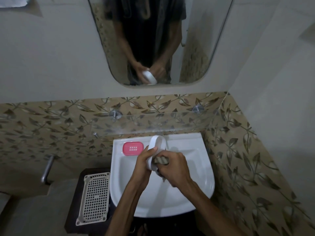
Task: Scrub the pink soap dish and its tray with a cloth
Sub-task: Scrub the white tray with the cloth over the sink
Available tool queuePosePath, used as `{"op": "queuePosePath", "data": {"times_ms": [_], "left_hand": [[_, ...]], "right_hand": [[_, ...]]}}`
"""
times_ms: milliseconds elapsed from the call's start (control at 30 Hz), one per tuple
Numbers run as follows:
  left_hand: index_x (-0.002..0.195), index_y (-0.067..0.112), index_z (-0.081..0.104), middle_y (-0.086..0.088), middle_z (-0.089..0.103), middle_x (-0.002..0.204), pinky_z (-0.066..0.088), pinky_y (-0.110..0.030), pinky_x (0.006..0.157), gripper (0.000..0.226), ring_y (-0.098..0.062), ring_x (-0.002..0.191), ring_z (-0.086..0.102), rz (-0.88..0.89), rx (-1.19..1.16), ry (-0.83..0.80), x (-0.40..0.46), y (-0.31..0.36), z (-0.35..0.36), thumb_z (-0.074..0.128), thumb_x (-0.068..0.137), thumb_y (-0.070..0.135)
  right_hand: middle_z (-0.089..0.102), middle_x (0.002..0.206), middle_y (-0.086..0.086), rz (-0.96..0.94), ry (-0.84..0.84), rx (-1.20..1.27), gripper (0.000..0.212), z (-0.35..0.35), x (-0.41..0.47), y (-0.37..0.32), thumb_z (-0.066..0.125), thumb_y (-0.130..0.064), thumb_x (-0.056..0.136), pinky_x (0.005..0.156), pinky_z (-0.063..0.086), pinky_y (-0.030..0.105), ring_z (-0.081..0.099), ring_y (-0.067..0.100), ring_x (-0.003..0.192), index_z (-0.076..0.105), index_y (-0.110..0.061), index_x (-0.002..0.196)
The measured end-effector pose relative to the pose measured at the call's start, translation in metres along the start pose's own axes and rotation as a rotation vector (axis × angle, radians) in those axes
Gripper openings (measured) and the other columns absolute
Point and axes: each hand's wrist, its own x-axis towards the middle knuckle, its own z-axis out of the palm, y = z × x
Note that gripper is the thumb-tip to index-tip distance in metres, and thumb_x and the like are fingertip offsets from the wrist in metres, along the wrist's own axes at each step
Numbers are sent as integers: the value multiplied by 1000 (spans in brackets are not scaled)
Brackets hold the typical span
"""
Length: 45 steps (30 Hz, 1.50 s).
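Now you scrub a white tray (156,147) over the white sink (201,174), both hands at work.

Your left hand (144,163) grips the tray by its lower half, fingers curled round its near edge and thumb laid on its inner face, so the tray stands tilted on end above the basin with its upper half clear of your fingers. Your right hand (173,167) is clenched round a striped cloth (161,160), which bulges from between thumb and fingers and touches the tray's lower inner face. Meanwhile the pink soap dish (133,148) lies flat on the sink's back left corner, just beside the tray and apart from both hands. Left of the sink, a white perforated basket (95,195) sits on a dark stand (75,201).
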Motion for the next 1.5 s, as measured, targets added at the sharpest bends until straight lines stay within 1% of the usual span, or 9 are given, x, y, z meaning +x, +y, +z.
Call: {"op": "queuePosePath", "data": {"times_ms": [133, 267, 433, 533, 667, 867, 1267, 1400, 1500], "left_hand": [[97, 24, 85, -4, 81, 91, 60, -26, 64, 26, -16, 81, 77, 25, 49, 11, -3, 0, 5, 72, 77, 34], [93, 13, 77, -5, 76, 81, 55, -28, 58, 47, -16, 71, 72, 41, 80, 48, -5, -3, 6, 75, 61, 47], [81, 29, 76, 4, 68, 74, 54, -27, 62, 23, -11, 72, 67, 165, 195, 96, 1, -9, 12, 66, 67, 44], [83, 25, 73, 4, 66, 75, 53, -30, 66, 19, -16, 75, 65, 174, 171, 119, 5, -12, 9, 65, 70, 37], [97, 19, 71, 7, 65, 76, 52, -24, 60, 30, -12, 71, 62, 212, 182, 119, 6, -14, 13, 64, 70, 31], [121, 13, 71, -3, 69, 92, 54, -32, 71, 46, -18, 84, 64, 252, 193, 123, 9, -12, 7, 58, 78, 22], [118, 29, 75, -11, 74, 103, 56, -46, 81, 49, -31, 96, 67, 301, 178, 122, 15, -18, -3, 60, 72, 37], [131, 27, 69, -3, 74, 112, 56, -31, 77, 59, -19, 96, 67, 336, 248, 87, 15, -21, -2, 57, 73, 34], [129, 14, 67, 7, 75, 101, 57, -27, 76, 63, -20, 95, 67, 330, 210, 151, 15, -27, -8, 59, 71, 39]], "right_hand": [[78, 73, -5, 40, 6, -6, 11, 7, -7, -4, 76, -15, 73, 57, 49, 20, 69, 10, 63, 78, -22, 80], [78, 73, -4, 140, -73, 49, 12, 0, -3, 1, 77, -11, 75, 66, 63, 31, 72, 11, 67, 81, -20, 82], [77, 71, -3, 247, -83, 232, 11, 6, -12, -12, 71, -17, 73, 58, 61, 33, 73, 17, 64, 79, -21, 78], [79, 76, 3, 335, -123, 432, 11, 0, -3, -11, 74, -10, 77, 74, 65, 43, 77, 25, 75, 82, -16, 82], [76, 70, -6, 274, -12, 114, 7, 6, -9, -17, 71, -18, 77, 57, 52, 26, 71, 12, 66, 77, -20, 78], [77, 71, 3, 345, -130, 297, 7, -3, 2, -16, 76, -19, 75, 63, 60, 35, 74, 19, 67, 80, -17, 80], [81, 79, 7, 472, -184, 692, 11, 5, -8, -19, 77, -5, 81, 68, 63, 28, 79, 19, 75, 83, -15, 80], [78, 73, 5, 441, -97, 541, 12, 7, -9, -14, 76, -6, 83, 69, 65, 41, 77, 27, 73, 81, -14, 77], [77, 72, 6, 407, -173, 549, 14, 7, -13, -15, 76, -1, 82, 62, 60, 30, 75, 21, 67, 81, -12, 76]]}}
